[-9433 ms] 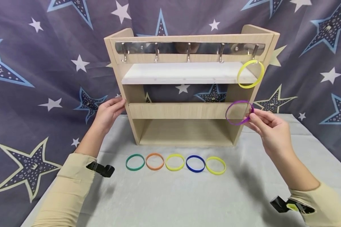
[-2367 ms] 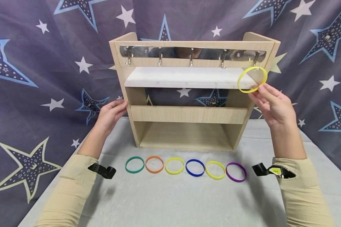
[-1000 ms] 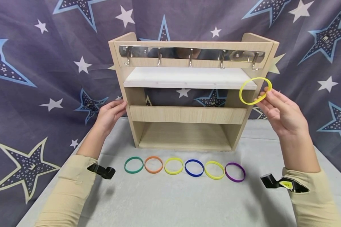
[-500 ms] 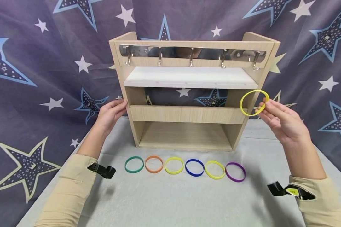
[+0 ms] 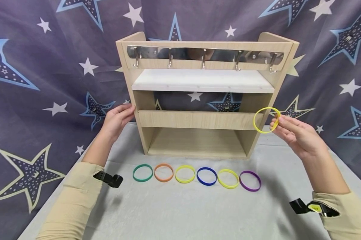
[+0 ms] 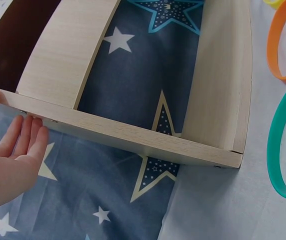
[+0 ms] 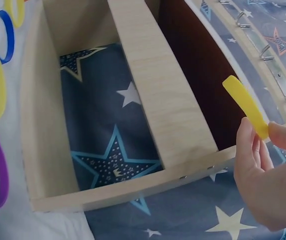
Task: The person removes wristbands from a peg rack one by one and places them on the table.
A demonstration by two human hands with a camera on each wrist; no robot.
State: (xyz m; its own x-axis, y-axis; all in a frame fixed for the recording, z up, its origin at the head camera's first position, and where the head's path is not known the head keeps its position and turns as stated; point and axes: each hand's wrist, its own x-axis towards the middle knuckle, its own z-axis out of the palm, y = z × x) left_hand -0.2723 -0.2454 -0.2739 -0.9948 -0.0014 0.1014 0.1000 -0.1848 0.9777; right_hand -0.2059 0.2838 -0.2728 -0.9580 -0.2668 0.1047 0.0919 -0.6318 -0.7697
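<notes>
In the head view my right hand (image 5: 300, 135) pinches a yellow silicone wristband (image 5: 267, 120) between thumb and fingertips. The wristband stands upright in front of the right end of a small wooden shelf unit (image 5: 200, 119); the right wrist view shows this band (image 7: 246, 106) nearly edge-on. My left hand (image 5: 115, 121) touches the unit's left side panel, its thumb at the front edge and its fingers along the outer face. Across the top runs a metal rail with several hooks (image 5: 203, 59), all bare.
On the grey cloth before the unit lie wristbands in a row: green (image 5: 142, 173), orange (image 5: 163, 172), yellow (image 5: 185, 174), blue (image 5: 207, 176), another yellow (image 5: 228, 179) and purple (image 5: 250, 181). A star-patterned curtain (image 5: 57, 80) hangs behind.
Earlier my right hand held the purple wristband, which now lies at the row's right end. The yellow wristband has come off the rightmost hook and moved down. My left hand stays put.
</notes>
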